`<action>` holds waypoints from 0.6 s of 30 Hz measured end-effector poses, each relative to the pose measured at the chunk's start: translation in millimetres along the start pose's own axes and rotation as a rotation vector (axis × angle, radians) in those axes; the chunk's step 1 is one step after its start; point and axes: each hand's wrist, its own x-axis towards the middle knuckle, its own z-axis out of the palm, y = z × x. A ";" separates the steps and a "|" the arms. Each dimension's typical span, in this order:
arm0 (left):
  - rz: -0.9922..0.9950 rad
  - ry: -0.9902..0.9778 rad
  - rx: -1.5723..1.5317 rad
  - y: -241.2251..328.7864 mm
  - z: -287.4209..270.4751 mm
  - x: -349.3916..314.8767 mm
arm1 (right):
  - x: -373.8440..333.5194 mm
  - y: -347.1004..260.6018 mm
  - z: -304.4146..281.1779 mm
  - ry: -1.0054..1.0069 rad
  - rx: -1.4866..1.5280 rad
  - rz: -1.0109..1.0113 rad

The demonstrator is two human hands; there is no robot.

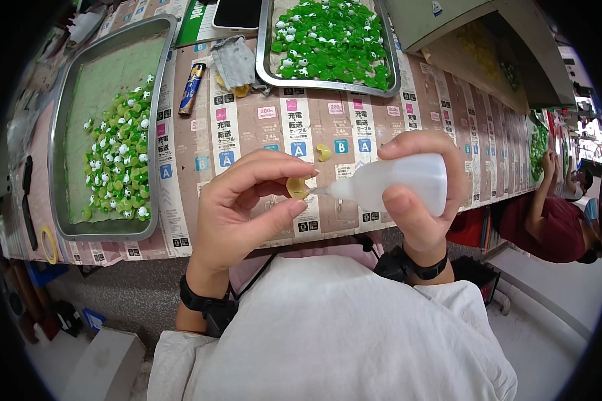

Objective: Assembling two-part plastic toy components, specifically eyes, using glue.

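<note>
Bottle (401, 182) in right hand (427, 230), nozzle (329, 191) at 1 yellow piece (295, 188) in left hand (227, 208)

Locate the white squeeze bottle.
Head view, right of centre: the right hand holds the bottle, nozzle toward the yellow piece in the left hand.

"What clothing do I have at the far end?"
"I see a plain white top (354, 327) with loose, creased sleeves (455, 307) ending short of two black straps (435, 269)."
"And those straps, from where I sit?"
"One circles each wrist (206, 275), and I make out a bulky black module (221, 315) on both. Beyond them, the left hand (237, 207) and right hand (421, 217) are bare."
</note>
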 end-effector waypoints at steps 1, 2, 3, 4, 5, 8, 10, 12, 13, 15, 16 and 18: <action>-0.002 0.005 -0.025 -0.2 0.1 -0.4 | 0.2 0.3 0.3 0.000 0.000 0.001; -0.003 0.005 -0.025 -0.3 0.2 -0.8 | 0.5 0.6 0.6 -0.001 0.009 -0.001; -0.020 0.008 -0.053 -0.7 0.4 -1.4 | 0.3 0.9 0.9 -0.002 0.018 -0.003; -0.037 0.012 -0.081 -1.1 0.4 -1.9 | 0.1 1.0 1.3 -0.001 0.017 -0.002; -0.038 0.012 -0.081 -1.7 0.2 -2.5 | 0.1 0.9 1.8 0.000 0.031 0.004; -0.054 0.016 -0.123 -2.7 -0.6 -3.3 | 0.1 2.2 2.4 0.008 0.036 0.003; -0.059 0.013 -0.146 -2.4 -0.4 -3.1 | -0.4 3.0 2.9 0.014 0.028 -0.003; -0.065 0.020 -0.157 -2.2 -0.1 -2.8 | -0.9 3.6 3.5 0.024 0.042 -0.003; -0.070 0.028 -0.167 -2.0 0.0 -2.8 | -1.3 4.1 3.6 0.024 0.043 -0.003; -0.076 0.026 -0.180 -1.2 0.5 -3.1 | -2.1 5.5 3.6 0.033 0.036 -0.029; -0.081 0.023 -0.194 -0.9 0.8 -3.1 | -2.3 6.1 3.3 0.033 0.036 -0.028; -0.090 0.029 -0.201 -0.8 1.2 -2.9 | -3.0 7.1 3.0 0.038 0.010 -0.060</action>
